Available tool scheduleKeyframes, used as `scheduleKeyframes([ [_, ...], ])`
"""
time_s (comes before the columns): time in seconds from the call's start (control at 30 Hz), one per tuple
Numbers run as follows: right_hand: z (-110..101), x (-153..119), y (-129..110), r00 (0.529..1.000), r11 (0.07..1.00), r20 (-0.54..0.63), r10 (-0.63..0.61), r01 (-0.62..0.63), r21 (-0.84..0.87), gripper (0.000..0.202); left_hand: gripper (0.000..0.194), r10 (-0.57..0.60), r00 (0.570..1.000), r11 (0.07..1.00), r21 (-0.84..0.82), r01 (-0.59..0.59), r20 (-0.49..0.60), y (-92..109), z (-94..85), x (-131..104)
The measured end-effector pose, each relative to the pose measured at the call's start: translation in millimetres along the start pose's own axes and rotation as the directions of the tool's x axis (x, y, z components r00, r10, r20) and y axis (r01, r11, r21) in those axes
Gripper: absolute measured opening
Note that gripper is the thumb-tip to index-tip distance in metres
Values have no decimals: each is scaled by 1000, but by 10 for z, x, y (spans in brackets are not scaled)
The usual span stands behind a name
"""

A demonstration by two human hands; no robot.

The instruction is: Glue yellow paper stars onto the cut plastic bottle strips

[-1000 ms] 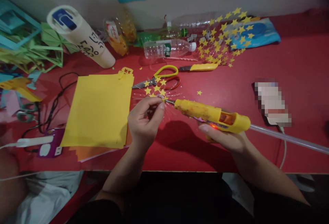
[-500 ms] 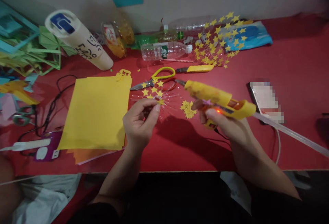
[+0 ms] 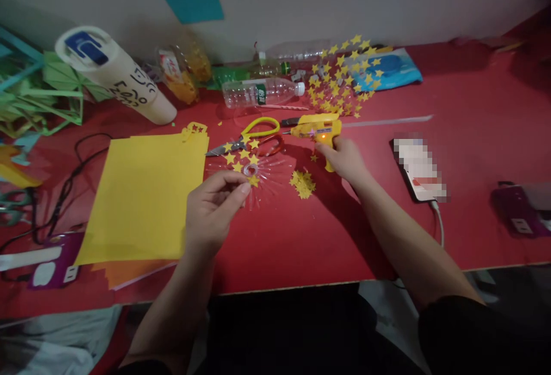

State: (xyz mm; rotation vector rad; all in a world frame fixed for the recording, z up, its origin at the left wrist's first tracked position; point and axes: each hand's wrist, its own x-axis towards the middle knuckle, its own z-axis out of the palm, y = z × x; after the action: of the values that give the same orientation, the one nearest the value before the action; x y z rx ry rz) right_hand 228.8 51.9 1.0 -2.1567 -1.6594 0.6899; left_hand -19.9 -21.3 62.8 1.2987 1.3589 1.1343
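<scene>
While left hand (image 3: 213, 208) fingers pinch star ornament (image 3: 251, 169), right hand (image 3: 344, 159) outstretched, gripping glue gun (image 3: 316, 129).

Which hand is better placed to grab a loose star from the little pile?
Right, probably. The right hand grips the glue gun on the table just beyond the star pile. The left hand is pinching the clear fringed piece, so it is busy.

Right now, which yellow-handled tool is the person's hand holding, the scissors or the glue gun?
The glue gun: the right hand grips its handle. The scissors lie untouched on the red table.
</scene>
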Motion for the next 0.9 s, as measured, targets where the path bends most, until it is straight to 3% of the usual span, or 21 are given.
scheduleKeyframes([
  [0.13, 45, 41, -9, 999, 986, 24, -24, 27, -165, 36, 4, -63, 996, 998, -11, 64, 68, -30, -4, -17],
  [0.23, 71, 37, 1, 998, 958, 24, -57, 62, -280, 38, 5, -165, 980, 980, -94, 176, 114, 4, 45, -10],
  [0.37, 25, -22, -4, 994, 919, 7, -113, 107, -379, 42, 13, -306, 923, 906, -225, 358, 233, 117, 120, 18],
  [0.43, -44, -129, -51, 973, 907, -56, -225, 188, -378, 37, 15, -345, 892, 867, -265, 422, 291, 157, 141, 29],
  [0.5, -127, -301, -145, 888, 883, -133, -440, 401, -245, 25, 16, -377, 857, 829, -284, 481, 351, 169, 149, 34],
  [0.53, -165, -402, -206, 807, 821, -151, -570, 561, -103, 19, 16, -389, 837, 811, -287, 510, 385, 165, 151, 34],
  [0.57, -199, -502, -273, 718, 721, -136, -682, 692, 36, 14, 16, -398, 815, 794, -288, 536, 421, 156, 152, 34],
  [0.63, -245, -675, -402, 552, 527, -174, -815, 832, 174, 8, 15, -404, 771, 761, -287, 582, 492, 132, 157, 30],
  [0.67, -255, -735, -453, 505, 465, -174, -846, 856, 225, 9, 15, -403, 748, 745, -286, 603, 527, 119, 161, 28],
  [0.73, -257, -800, -515, 471, 403, -162, -867, 854, 328, 11, 13, -402, 699, 708, -283, 647, 592, 95, 169, 26],
  [0.9, -223, -781, -502, 464, 342, -182, -867, 819, 460, 6, 11, -380, 565, 615, -257, 746, 732, 64, 177, 28],
])
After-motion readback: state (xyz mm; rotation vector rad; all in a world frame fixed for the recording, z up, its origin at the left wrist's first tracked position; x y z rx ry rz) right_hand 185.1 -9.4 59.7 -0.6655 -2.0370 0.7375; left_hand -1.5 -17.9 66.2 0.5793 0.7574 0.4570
